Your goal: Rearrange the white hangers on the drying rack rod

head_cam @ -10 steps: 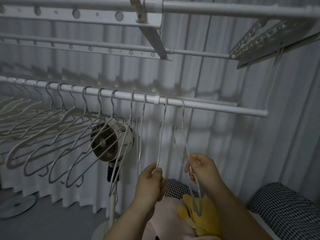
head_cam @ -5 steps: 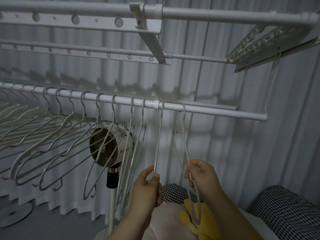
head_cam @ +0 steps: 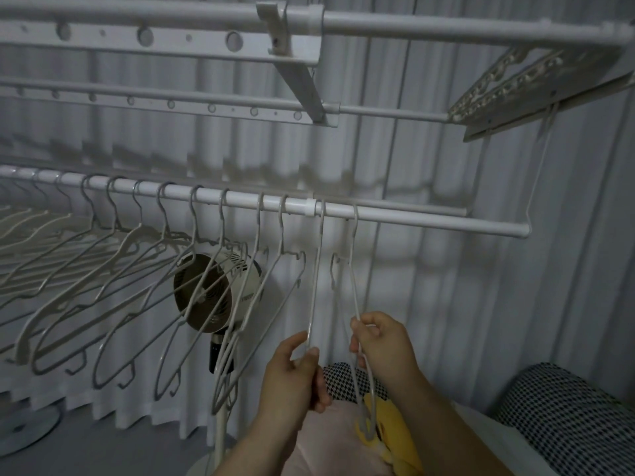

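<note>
Hanging from the drying rack rod (head_cam: 429, 220), two white hangers sat just right of a white collar (head_cam: 309, 207) on it, both turned edge-on to the camera, near each other but apart. The left hand (head_cam: 293, 372) pinched the lower wire of the left hanger (head_cam: 316, 276) between its thumb and curled fingers. The right hand (head_cam: 383, 341) had its fingers curled round the wire of the right hanger (head_cam: 354, 286), whose bottom end dangled in front of a yellow plush toy (head_cam: 391, 441). Left of the collar, a long row of other hangers (head_cam: 113, 269) hung along the rod, tilted and fanned out toward the left edge. Behind that row stood a round fan (head_cam: 206, 297) on a pole. Above the rod ran the rack's upper bars (head_cam: 154, 32), pierced with holes. A pleated curtain (head_cam: 446, 166) filled the background, and a checked cushion (head_cam: 567, 413) lay at the lower right.
</note>
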Motion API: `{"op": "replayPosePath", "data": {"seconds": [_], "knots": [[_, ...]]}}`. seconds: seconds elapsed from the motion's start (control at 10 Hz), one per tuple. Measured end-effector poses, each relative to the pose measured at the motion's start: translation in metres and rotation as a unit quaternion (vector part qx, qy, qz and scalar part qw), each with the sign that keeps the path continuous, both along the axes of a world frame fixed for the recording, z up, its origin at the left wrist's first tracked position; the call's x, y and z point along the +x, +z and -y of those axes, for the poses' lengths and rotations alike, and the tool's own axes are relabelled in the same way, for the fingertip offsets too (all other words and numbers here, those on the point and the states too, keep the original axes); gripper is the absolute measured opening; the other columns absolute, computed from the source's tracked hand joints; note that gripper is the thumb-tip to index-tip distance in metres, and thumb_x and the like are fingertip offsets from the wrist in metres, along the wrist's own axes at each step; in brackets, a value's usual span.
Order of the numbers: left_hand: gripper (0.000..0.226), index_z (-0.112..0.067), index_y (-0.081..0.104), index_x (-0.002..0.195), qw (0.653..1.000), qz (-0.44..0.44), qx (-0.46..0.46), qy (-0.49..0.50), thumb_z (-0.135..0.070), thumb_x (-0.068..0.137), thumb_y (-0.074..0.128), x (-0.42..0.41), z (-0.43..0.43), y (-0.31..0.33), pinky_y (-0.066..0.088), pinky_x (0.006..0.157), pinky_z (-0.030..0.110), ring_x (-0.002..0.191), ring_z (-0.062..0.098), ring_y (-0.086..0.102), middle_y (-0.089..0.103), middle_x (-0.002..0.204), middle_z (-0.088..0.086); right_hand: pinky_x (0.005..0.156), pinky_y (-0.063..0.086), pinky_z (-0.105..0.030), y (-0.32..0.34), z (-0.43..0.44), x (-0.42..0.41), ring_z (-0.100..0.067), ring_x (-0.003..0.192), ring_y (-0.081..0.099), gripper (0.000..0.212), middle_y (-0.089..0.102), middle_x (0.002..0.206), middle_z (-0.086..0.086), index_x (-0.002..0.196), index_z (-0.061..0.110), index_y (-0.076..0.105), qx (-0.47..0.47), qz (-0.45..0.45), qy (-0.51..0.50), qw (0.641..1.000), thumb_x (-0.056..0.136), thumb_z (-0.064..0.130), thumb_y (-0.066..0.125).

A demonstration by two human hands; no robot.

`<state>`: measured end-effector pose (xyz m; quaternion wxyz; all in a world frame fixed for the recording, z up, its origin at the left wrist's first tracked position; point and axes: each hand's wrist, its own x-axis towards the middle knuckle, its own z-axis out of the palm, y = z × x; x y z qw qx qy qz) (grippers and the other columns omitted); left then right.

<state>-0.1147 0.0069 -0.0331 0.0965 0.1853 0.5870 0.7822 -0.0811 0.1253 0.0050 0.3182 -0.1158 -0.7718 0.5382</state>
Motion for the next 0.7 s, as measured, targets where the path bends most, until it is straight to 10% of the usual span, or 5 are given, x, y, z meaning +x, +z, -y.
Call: {"op": "replayPosePath", "data": {"seconds": [0.5, 0.7], "knots": [[0.005, -0.028, 0.054, 0.093, 1.0, 0.012, -0.022, 0.009, -0.026, 0.09, 0.049, -0.003, 0.014, -0.002, 0.042, 0.037, 0.018, 0.041, 0.007, 0.057, 0.065, 0.049, -0.002, 0.036, 0.043, -0.013, -0.002, 0.002, 0.005, -0.003, 0.035, 0.053, 0.023, 0.06, 0.064, -0.003, 0.07, 0.016, 0.054, -0.04, 0.009, 0.003, 0.999, 0.092, 0.017, 0.048], [0.037, -0.02, 0.049, 0.128, 0.991, -0.029, -0.094, 0.09, -0.028, 0.092, 0.047, 0.012, 0.047, -0.014, 0.04, 0.102, 0.032, 0.109, 0.015, 0.052, 0.056, 0.125, 0.004, 0.064, 0.04, -0.027, -0.017, 0.003, 0.014, -0.02, 0.073, 0.056, 0.024, 0.06, 0.075, -0.004, 0.071, 0.02, 0.054, 0.0, -0.071, -0.122, 0.99, 0.091, 0.008, 0.048]]}}
